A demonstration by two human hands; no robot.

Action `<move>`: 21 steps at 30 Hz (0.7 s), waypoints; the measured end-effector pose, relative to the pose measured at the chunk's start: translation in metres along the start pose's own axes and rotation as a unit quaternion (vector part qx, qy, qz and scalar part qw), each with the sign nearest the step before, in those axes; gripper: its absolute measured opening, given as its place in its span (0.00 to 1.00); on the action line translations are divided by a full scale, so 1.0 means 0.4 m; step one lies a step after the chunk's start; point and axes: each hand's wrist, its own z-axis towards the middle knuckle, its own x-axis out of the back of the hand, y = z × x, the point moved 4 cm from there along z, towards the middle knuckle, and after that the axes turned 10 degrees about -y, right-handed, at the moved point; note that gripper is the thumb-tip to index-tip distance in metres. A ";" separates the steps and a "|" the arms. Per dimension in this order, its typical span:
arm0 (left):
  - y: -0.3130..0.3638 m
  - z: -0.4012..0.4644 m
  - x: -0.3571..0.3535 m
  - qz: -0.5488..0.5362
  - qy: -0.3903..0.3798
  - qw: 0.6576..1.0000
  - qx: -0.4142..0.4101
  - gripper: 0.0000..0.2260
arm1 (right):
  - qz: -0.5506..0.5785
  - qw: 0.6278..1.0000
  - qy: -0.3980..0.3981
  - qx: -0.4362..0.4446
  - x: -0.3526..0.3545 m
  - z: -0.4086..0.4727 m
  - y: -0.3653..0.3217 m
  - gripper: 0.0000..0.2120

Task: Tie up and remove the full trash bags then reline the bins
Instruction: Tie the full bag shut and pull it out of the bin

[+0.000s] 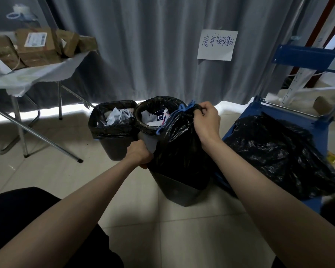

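Pinched between the curled fingers and thumb of the right hand (pixel 206 118) is the gathered neck of a black trash bag (pixel 179 151), where blue drawstrings (pixel 184 110) are bunched just beside the knuckles. The bag is held upright, its lower part still inside the nearest dark bin (pixel 179 192), which stands on the tiled floor (pixel 191 229). The rim of that bin is gripped by the left hand (pixel 140 154), whose fingers are curled over the edge against the bag's side; the fingertips are hidden.

Behind the held bag, touching it, a round bin (pixel 146 139) is seen, lined in black and holding white and printed paper. Just to its left stands a squarer bin (pixel 114 147), also lined in black and filled with crumpled paper (pixel 118 116).

To the right, a filled black bag (pixel 275 153) lies on a blue cart (pixel 317 130). A grey curtain (pixel 143 45) hangs behind the bins, with a handwritten paper sign (pixel 217 45) fixed to it. At far left, cardboard parcels (pixel 37 45) are piled on a folding table (pixel 37 76) covered in white sheeting.
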 end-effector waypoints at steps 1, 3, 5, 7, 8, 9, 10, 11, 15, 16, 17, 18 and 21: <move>0.002 -0.002 -0.002 0.004 -0.003 1.000 -0.003 0.05 | 0.000 1.000 0.004 0.014 0.000 0.000 -0.006 0.06; 0.001 -0.005 -0.009 0.002 -0.014 1.000 -0.007 0.06 | -0.014 0.995 -0.071 0.071 -0.019 0.001 -0.031 0.07; -0.006 -0.005 -0.014 -0.005 -0.023 1.000 -0.011 0.06 | -0.050 0.978 -0.168 0.114 -0.038 -0.005 -0.052 0.12; -0.013 -0.007 -0.011 -0.011 -0.020 1.000 -0.015 0.05 | -0.040 0.973 -0.196 0.119 -0.033 -0.006 -0.057 0.16; -0.013 -0.008 -0.005 -0.011 -0.013 1.000 -0.018 0.04 | -0.016 0.975 -0.190 0.115 -0.025 -0.007 -0.055 0.17; -0.013 -0.006 0.003 -0.007 -0.003 1.000 -0.022 0.04 | 0.006 0.978 -0.179 0.108 -0.018 -0.008 -0.053 0.17; -0.013 -0.004 0.010 -0.005 0.006 1.000 -0.025 0.05 | 0.016 0.980 -0.173 0.100 -0.014 -0.008 -0.052 0.17; -0.013 -0.003 0.015 0.001 0.012 1.000 -0.026 0.05 | 0.016 0.981 -0.172 0.089 -0.012 -0.006 -0.050 0.17; -0.010 -0.014 0.015 0.100 0.033 0.994 -0.041 0.07 | -0.002 0.998 -0.060 -0.020 0.033 0.023 -0.011 0.09; -0.007 -0.018 0.009 0.116 0.029 0.992 -0.043 0.07 | -0.001 0.999 -0.023 -0.047 0.049 0.027 0.007 0.08; -0.006 -0.020 0.002 0.122 0.019 0.991 -0.044 0.08 | -0.001 0.998 -0.007 -0.064 0.057 0.026 0.023 0.08; -0.006 -0.020 -0.003 0.123 0.006 0.992 -0.041 0.08 | -0.004 0.997 -0.010 -0.075 0.055 0.024 0.037 0.08; -0.016 -0.009 -0.005 0.097 -0.017 0.995 -0.029 0.07 | -0.006 0.994 -0.061 -0.095 0.026 0.011 0.057 0.06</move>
